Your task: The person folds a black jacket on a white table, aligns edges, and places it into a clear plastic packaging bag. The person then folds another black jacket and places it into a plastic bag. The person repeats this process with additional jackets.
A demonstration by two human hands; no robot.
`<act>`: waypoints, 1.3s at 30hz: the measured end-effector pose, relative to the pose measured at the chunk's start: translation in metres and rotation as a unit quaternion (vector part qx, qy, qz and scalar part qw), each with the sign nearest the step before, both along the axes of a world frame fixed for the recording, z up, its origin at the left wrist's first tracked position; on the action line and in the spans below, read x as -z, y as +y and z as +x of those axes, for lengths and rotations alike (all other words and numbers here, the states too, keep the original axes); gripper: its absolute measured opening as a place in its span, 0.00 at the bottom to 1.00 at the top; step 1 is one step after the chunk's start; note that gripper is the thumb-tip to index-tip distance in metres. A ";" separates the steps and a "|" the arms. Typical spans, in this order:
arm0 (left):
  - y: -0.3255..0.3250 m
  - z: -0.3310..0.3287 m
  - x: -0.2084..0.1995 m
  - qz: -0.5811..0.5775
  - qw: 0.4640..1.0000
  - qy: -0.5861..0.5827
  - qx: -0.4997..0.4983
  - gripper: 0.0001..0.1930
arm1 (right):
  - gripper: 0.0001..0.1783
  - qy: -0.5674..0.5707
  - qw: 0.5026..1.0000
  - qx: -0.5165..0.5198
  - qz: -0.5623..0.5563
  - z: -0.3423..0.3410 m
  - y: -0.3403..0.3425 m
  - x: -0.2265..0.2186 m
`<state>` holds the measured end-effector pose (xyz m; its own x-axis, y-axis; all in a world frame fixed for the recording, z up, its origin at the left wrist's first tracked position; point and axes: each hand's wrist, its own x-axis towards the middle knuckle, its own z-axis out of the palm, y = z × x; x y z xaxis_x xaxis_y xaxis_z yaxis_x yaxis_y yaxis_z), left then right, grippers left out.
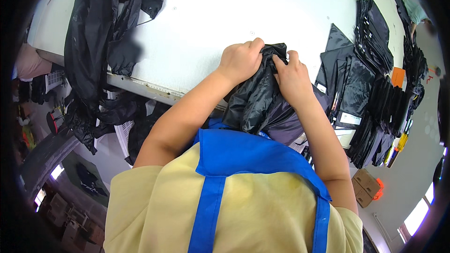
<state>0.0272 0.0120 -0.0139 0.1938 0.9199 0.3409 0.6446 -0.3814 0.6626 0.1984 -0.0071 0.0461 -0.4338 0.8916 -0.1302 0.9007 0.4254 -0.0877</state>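
Observation:
A bunched piece of thin, shiny black fabric [253,100] hangs over the near edge of the white table, its upper end on the tabletop. My left hand [241,60] grips that upper end from the left, fingers curled in. From the right, my right hand [295,78] pinches the fabric close by, thumb toward the left hand and fingers bent. The lower folds drop toward my blue apron [258,152], with a dark purplish part of cloth [283,119] beside them.
Crumpled black fabric [93,33] drapes over the table [211,4] at left. Folded black fabric pieces [347,84] and a black bundle [372,33] lie at right, near an orange piece [398,77]. Cardboard boxes [365,187] stand lower right. Another person [415,11] is far right.

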 end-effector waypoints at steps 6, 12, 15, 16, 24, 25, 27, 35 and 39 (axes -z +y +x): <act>0.005 0.009 -0.004 0.028 0.998 0.032 0.049 0.06 | 0.18 -0.057 0.998 0.003 0.038 0.002 0.009 0.004; 0.005 0.011 -0.015 0.012 0.997 0.052 0.059 0.05 | 0.16 0.079 0.993 0.087 0.019 0.009 0.005 0.015; -0.002 0.008 -0.027 0.011 0.997 0.040 0.059 0.05 | 0.17 0.392 0.887 0.238 -0.052 0.032 -0.009 0.044; -0.002 0.007 -0.029 0.009 0.997 0.040 0.058 0.05 | 0.18 0.491 0.817 0.289 -0.089 0.038 -0.010 0.050; -0.008 0.016 -0.037 0.007 0.995 -0.010 0.102 0.05 | 0.26 0.255 0.917 0.282 -0.123 0.017 0.018 0.042; -0.008 0.018 -0.037 0.003 0.992 0.002 0.125 0.04 | 0.24 0.230 0.919 0.300 -0.116 0.012 0.023 0.044; -0.010 0.012 -0.030 -0.005 0.992 0.027 0.124 0.03 | 0.23 0.234 0.916 0.312 -0.095 0.009 0.021 0.052; -0.066 -0.056 0.012 -0.420 0.907 0.015 0.038 0.03 | 0.25 0.363 0.902 0.230 -0.029 0.024 -0.005 0.039; -0.058 -0.053 0.029 -0.581 0.793 -0.176 0.038 0.03 | 0.36 0.414 0.905 0.078 -0.055 0.024 -0.061 -0.020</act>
